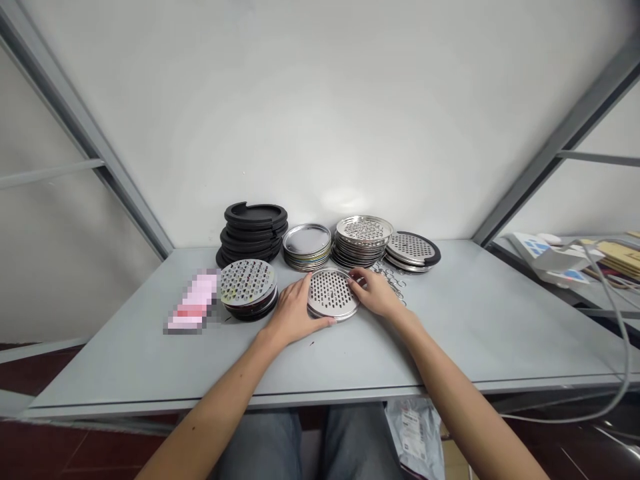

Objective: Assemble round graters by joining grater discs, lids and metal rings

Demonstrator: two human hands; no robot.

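The disc (333, 297) is held on the table (450, 327) by the left hand (294, 310), whose thumb and fingers are spread around its left and near rim. Its right rim is touched by the right hand's (377, 292) bent fingers; whether it is pinched there cannot be told. Behind, plates (307, 241) are stacked near scattered rings (396, 283).

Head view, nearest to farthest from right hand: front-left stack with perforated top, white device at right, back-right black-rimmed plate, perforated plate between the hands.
From the right hand:
1. Perforated plate: touching, on its left.
2. Black-rimmed plate: behind, to the right.
3. Front-left stack: left, past the other hand.
4. White device: far right, beyond the table.
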